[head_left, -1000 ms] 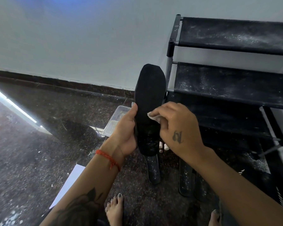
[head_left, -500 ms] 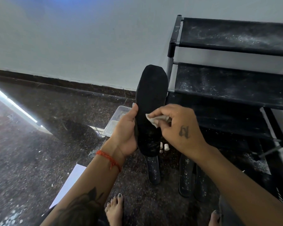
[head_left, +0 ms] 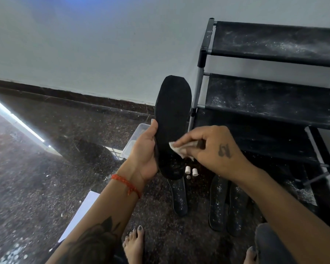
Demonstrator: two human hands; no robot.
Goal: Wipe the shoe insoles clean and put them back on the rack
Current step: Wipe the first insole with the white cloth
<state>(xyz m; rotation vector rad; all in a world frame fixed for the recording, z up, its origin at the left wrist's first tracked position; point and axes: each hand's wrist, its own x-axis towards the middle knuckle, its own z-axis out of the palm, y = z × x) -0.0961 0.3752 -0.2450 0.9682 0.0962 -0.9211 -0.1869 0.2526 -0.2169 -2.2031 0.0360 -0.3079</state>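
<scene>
A black insole (head_left: 172, 115) stands upright in front of me, toe end up, held by my left hand (head_left: 146, 151) along its left edge. My right hand (head_left: 211, 147) presses a crumpled white wipe (head_left: 179, 149) against the insole's lower right part. White specks show on the heel end. Three more dusty black insoles lie on the floor below: one (head_left: 178, 197) under the held insole, two (head_left: 218, 202) (head_left: 237, 208) side by side to the right. The black shoe rack (head_left: 274, 96) stands at the right against the wall, its shelves dusted white.
A clear plastic container (head_left: 136, 138) sits on the floor behind my left hand. Two small white caps (head_left: 191, 170) lie beside the rack's leg. A white sheet (head_left: 82, 210) lies at the lower left. My bare feet (head_left: 133, 244) are at the bottom edge. The dark floor is speckled with dust.
My right hand with the wipe has slid down and to the right across the insole. My left hand and the insole have stayed nearly still.
</scene>
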